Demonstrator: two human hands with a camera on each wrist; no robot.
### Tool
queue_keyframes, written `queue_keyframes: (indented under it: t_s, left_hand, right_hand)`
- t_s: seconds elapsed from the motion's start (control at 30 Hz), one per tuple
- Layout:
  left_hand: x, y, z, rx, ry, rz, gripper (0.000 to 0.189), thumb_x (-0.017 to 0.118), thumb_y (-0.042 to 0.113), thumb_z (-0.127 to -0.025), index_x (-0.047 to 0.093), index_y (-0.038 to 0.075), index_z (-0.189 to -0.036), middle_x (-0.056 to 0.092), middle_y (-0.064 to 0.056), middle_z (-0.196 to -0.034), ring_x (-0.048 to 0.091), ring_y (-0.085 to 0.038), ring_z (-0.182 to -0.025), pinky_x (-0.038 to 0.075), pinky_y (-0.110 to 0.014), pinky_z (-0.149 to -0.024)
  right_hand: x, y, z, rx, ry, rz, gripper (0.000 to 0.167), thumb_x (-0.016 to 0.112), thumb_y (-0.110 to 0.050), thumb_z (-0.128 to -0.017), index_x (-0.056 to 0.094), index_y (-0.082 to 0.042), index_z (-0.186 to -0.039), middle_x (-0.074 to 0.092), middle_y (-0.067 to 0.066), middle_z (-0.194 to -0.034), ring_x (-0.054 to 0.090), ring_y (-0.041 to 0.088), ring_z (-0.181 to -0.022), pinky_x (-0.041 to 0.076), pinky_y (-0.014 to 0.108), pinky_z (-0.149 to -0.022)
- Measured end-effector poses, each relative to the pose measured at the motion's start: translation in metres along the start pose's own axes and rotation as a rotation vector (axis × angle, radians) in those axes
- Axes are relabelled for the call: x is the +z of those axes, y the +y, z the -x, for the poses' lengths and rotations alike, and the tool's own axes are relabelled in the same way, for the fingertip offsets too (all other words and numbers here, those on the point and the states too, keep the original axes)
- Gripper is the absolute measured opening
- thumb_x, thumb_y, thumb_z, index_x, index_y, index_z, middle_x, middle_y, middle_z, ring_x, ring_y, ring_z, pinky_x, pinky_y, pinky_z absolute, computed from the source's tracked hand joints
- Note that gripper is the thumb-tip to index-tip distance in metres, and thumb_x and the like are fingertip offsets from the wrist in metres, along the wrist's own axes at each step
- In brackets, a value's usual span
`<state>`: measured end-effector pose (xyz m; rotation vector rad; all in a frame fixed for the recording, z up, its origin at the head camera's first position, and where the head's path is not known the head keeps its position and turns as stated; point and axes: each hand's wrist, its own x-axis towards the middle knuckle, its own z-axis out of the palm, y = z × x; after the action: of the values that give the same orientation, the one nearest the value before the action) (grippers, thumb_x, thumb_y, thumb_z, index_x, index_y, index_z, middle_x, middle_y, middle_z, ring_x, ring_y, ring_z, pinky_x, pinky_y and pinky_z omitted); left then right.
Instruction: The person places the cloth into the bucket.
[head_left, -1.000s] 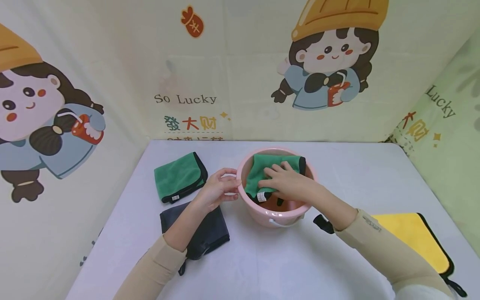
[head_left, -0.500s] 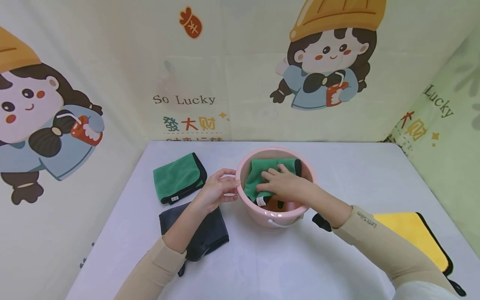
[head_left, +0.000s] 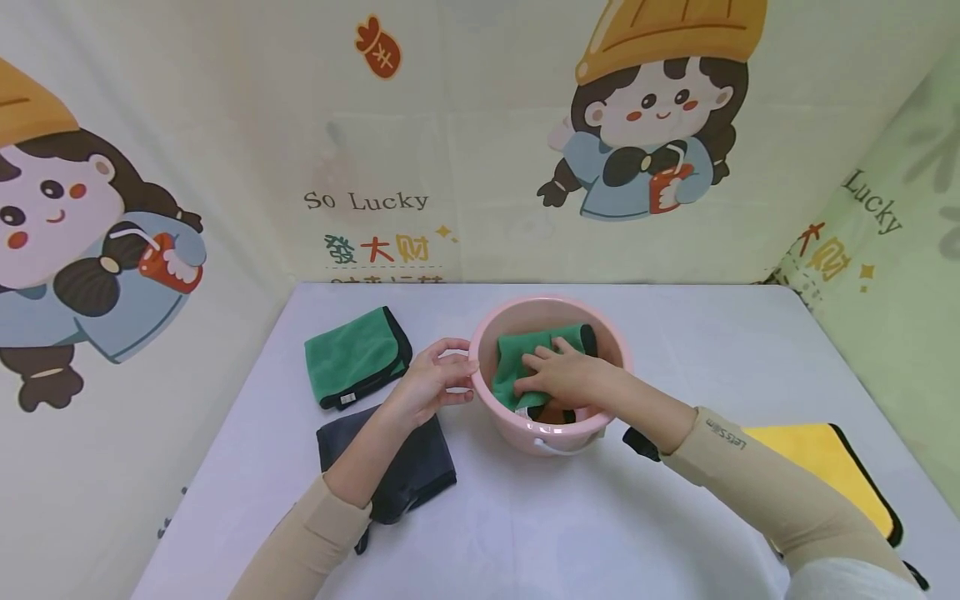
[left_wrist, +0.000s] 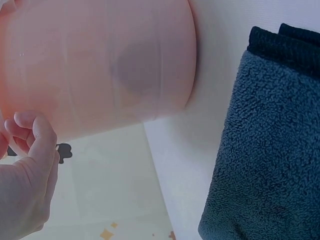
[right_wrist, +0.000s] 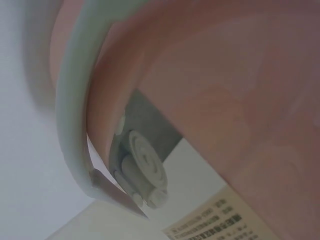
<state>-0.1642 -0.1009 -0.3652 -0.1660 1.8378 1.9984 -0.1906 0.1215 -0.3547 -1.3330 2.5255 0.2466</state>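
A pink bucket (head_left: 517, 429) stands near the middle of the table, a folded green towel (head_left: 513, 354) with black edging inside it. My right hand (head_left: 566, 375) reaches in over the rim and presses on the towel with spread fingers; its thumb is hidden. At the left of the rim, my left hand (head_left: 438, 382) holds the bucket with bent fingers. These curled fingers (left_wrist: 37, 135) also show beside the bucket wall (left_wrist: 110, 65) in the left wrist view. The right wrist view shows only the pale handle (right_wrist: 72, 110) and the bucket's side with a printed label (right_wrist: 215, 215).
A second folded green towel (head_left: 352, 358) lies at the back left. Under my left forearm lies a dark blue towel (head_left: 420, 467), its pile seen close in the left wrist view. A yellow towel (head_left: 832, 467) with black edging lies at the right, partly under my right sleeve.
My right hand and the green towel beneath it have sunk lower into the bucket. The left hand has stayed at the rim, and the bucket stands where it was.
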Motion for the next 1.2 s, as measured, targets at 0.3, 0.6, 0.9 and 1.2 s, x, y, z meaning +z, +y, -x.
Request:
queue_keyframes:
  t_s: [0.3,0.6,0.9,1.2]
  left_hand:
    - [-0.003,0.001,-0.001,-0.003,-0.006,0.031,0.041,0.06,0.01,-0.087,0.044,0.011,-0.125,0.054,-0.022,-0.114,0.061,-0.015,-0.073,0.053,-0.036,-0.076]
    - [-0.003,-0.001,-0.002,-0.003,-0.01,0.04,0.041,0.06,0.012,-0.087,0.044,0.011,-0.125,0.056,-0.019,-0.112,0.061,-0.016,-0.074,0.053,-0.037,-0.077]
    - [-0.002,-0.002,-0.002,0.0,-0.024,0.053,0.04,0.06,0.011,-0.087,0.045,0.01,-0.124,0.054,-0.022,-0.114,0.06,-0.017,-0.074,0.054,-0.033,-0.071]
    - [-0.003,-0.002,-0.002,0.001,-0.025,0.061,0.04,0.059,0.009,-0.087,0.044,0.01,-0.124,0.051,-0.025,-0.118,0.06,-0.016,-0.074,0.054,-0.031,-0.07]
  right_hand:
    - [0.001,0.0,-0.003,-0.028,0.0,0.017,0.048,0.067,-0.039,-0.079,0.052,-0.032,-0.125,0.048,0.004,-0.114,0.041,0.023,-0.108,0.029,0.053,-0.097]
    - [0.004,0.004,-0.003,-0.029,0.15,0.022,0.045,0.071,-0.038,-0.077,0.055,-0.03,-0.118,0.047,0.0,-0.107,0.042,0.021,-0.104,0.031,0.047,-0.091]
    - [-0.001,0.009,0.024,0.0,0.554,-0.129,0.031,0.068,-0.025,-0.082,0.056,-0.022,-0.11,0.051,0.002,-0.108,0.047,0.023,-0.103,0.029,0.051,-0.092]
    - [0.009,0.028,0.102,0.336,0.732,-0.188,0.046,0.065,-0.018,-0.081,0.048,-0.016,-0.124,0.044,0.013,-0.124,0.037,0.035,-0.115,0.018,0.059,-0.09]
